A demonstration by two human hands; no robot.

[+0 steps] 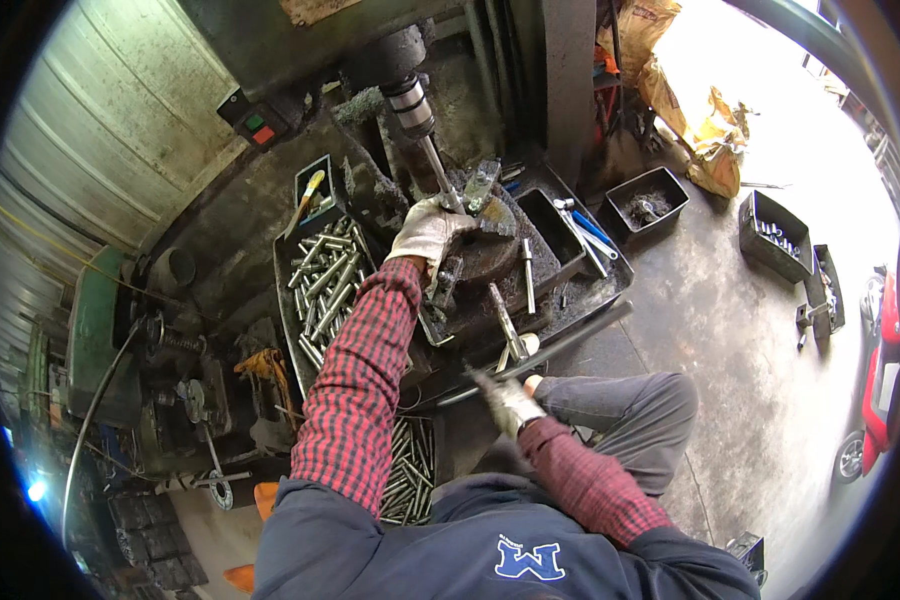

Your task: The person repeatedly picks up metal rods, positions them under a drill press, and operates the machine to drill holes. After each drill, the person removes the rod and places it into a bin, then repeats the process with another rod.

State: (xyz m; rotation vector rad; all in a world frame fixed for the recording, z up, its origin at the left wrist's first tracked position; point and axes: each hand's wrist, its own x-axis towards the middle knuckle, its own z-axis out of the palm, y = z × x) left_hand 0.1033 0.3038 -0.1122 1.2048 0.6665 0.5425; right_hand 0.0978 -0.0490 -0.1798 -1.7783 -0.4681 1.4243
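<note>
My left hand [428, 236], in a whitish work glove, is closed at the fixture under the spindle of a drill press. Its fingers curl in beside the lower end of the drill bit [435, 163], and whatever they grip is hidden. Above it, the bit runs up into a banded metal chuck [409, 104]. My right hand [511, 405], also gloved, is low by my thigh, just in front of the tray [570, 335]; motion smears its fingers. Near it, a metal bar [506, 322] leans over the tray's front part, with a slim metal rod [528, 275] behind it.
Left of the fixture, a bin [284, 290] holds many metal pins [332, 278]; more pins [408, 470] lie below. A brush [308, 200] sits in a small box. Black bins [645, 203] stand on the floor at right. A switch box [255, 120] has red and green buttons.
</note>
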